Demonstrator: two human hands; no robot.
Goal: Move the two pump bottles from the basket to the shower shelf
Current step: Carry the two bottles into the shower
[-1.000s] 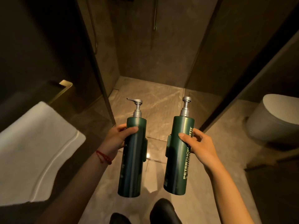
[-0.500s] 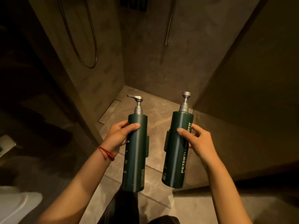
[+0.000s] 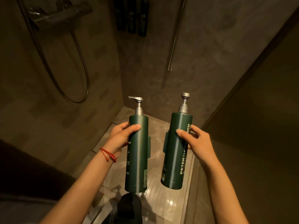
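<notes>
**Two green bottles held up inside the shower**

The left bottle [image 3: 137, 152] and right bottle [image 3: 177, 149] stand upright and apart at frame centre, both off the floor. The left hand [image 3: 119, 138] wraps the left one near its top, thumb across the front; the right hand [image 3: 194, 139] grips the right one the same way. A red cord [image 3: 108, 155] circles the left wrist. Dark bottles [image 3: 131, 15] hang on the wall at upper centre; a hose [image 3: 64, 70] loops at upper left.
</notes>
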